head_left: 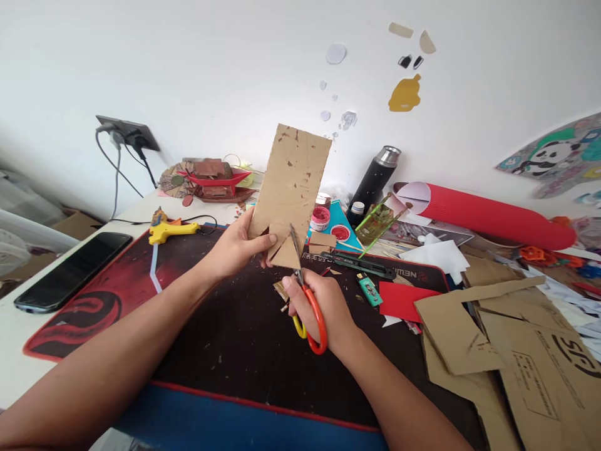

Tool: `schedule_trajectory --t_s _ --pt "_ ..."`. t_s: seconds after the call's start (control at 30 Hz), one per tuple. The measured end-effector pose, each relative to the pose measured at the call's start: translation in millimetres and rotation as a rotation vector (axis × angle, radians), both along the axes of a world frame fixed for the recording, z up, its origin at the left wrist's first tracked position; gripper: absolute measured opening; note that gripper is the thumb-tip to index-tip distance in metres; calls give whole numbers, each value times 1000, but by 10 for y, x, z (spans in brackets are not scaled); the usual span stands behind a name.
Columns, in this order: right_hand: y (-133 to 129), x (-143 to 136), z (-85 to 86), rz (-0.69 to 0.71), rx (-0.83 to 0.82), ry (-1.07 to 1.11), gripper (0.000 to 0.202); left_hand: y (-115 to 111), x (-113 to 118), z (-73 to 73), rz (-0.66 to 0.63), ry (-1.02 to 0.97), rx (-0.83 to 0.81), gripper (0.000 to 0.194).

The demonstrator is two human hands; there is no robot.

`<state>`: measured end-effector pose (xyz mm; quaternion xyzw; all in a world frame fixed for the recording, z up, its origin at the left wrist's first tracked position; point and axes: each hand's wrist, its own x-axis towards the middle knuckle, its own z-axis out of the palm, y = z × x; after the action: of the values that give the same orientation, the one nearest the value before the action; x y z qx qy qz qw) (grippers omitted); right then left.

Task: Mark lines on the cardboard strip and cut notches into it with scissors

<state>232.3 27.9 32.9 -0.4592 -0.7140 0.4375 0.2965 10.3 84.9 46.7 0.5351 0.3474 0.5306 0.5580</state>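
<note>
My left hand grips a flat brown piece of cardboard by its lower left corner, thumb on the front face. The cardboard is held up above the mat, its surface scuffed with dark marks, and notches are cut into its lower edge. In my right hand are scissors with orange and yellow handles. Their blades point up and lie at the cardboard's lower right part, beside a cut strip. Part of the yellow handle is hidden by my fingers.
A black desk mat lies beneath. On it are a yellow glue gun, a utility knife and red paper. Cardboard sheets pile up at right. Behind stand paint pots, a thermos and a model boat; a phone lies left.
</note>
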Motion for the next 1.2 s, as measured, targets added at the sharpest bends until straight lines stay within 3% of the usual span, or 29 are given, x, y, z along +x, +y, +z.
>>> schedule_trajectory --t_s 0.2,0.63,1.2 --pt "32 -5 39 24 -55 49 38 -37 22 18 -36 41 -15 58" --pt "-8 -10 -43 -15 -135 123 41 -69 116 23 -54 27 -36 56" --pt "-32 -39 -64 -55 -98 88 33 -45 109 -23 -63 -15 -30 51"
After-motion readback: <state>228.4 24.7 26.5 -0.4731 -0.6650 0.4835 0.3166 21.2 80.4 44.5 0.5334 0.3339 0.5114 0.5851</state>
